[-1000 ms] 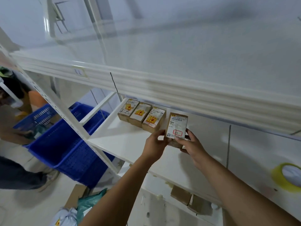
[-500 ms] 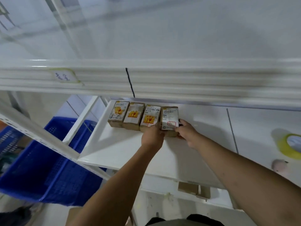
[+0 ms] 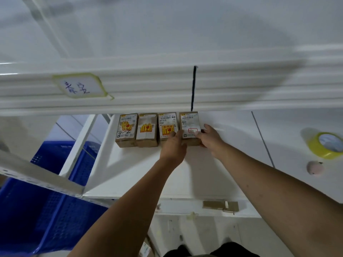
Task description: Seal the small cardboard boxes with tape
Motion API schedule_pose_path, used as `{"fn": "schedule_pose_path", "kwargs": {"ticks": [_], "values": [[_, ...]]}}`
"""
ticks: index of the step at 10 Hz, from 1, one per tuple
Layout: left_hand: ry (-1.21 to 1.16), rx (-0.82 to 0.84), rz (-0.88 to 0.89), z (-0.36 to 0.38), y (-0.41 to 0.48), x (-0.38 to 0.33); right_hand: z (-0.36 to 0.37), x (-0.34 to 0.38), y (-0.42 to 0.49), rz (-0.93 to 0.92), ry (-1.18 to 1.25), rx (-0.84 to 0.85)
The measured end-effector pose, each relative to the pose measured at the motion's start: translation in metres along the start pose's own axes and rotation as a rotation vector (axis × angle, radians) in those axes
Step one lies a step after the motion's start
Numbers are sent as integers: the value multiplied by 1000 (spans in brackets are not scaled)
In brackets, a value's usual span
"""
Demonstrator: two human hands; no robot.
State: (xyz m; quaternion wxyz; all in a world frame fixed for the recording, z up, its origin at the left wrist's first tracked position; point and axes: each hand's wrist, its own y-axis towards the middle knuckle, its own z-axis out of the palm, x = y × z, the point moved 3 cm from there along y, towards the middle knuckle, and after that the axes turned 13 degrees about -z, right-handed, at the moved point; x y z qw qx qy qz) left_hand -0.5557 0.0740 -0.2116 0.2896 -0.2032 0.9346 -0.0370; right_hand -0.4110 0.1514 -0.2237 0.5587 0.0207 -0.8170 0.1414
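Observation:
Several small brown cardboard boxes with shipping labels stand in a row at the back of the white shelf (image 3: 141, 169). The rightmost box (image 3: 189, 121) rests on the shelf, touching its neighbour (image 3: 167, 125). My left hand (image 3: 174, 147) grips its left front corner, and my right hand (image 3: 210, 140) holds its right front corner. Two more labelled boxes (image 3: 127, 128) (image 3: 147, 128) stand further left. A roll of yellow tape (image 3: 327, 144) lies on the shelf far right, away from both hands.
An upper shelf beam (image 3: 148, 89) with a handwritten label (image 3: 79, 86) hangs just above the boxes. A blue plastic crate (image 3: 46, 216) sits below left. A small pink round object (image 3: 315, 167) lies near the tape. Flat cardboard pieces (image 3: 220, 205) rest under the shelf's front edge.
Both hands carried the box from mid-air down onto the shelf and pushed it back against the row. The camera swung to face the shelf squarely.

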Motion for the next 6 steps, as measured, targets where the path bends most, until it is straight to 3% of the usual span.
{"fn": "schedule_pose_path", "kwargs": {"ticks": [2,4,6], "values": [[-59,-67,27,-13,-15,-4,-17,12,-25,-38,69,-45],[-137,-148,144,-32,-53,-41,-47,41,-85,-210,132,-40],[-73,-198,255,-44,-100,-96,-122,78,-195,-524,42,91]]}}
